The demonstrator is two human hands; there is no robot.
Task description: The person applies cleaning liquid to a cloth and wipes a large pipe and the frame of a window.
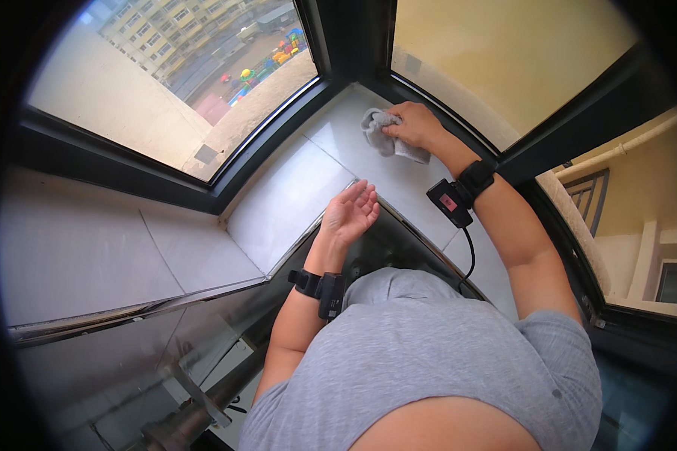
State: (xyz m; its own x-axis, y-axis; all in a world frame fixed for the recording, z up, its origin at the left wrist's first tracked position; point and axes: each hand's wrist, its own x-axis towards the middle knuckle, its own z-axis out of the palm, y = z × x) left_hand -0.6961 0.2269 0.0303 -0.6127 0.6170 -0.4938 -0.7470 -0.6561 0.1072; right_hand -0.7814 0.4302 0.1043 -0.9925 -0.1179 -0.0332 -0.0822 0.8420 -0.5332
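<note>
A crumpled grey cloth (379, 135) is gripped in my right hand (414, 124), over the white tiled window sill (330, 129) near the corner of the dark window frame. Part of the cloth hangs or spreads below the fingers, on or just above the tile. Near the sill's inner corner is my left hand (351, 209), palm turned up with its fingers loosely curled and nothing in it. Whether it touches the sill edge I cannot tell.
Dark window frames (356, 42) meet at the corner behind the sill. A metal trim strip (412, 225) runs along its inner edge. A black device (450, 203) with a cable is strapped to my right wrist, another device (332, 296) to my left. A pipe (186, 423) stands lower left.
</note>
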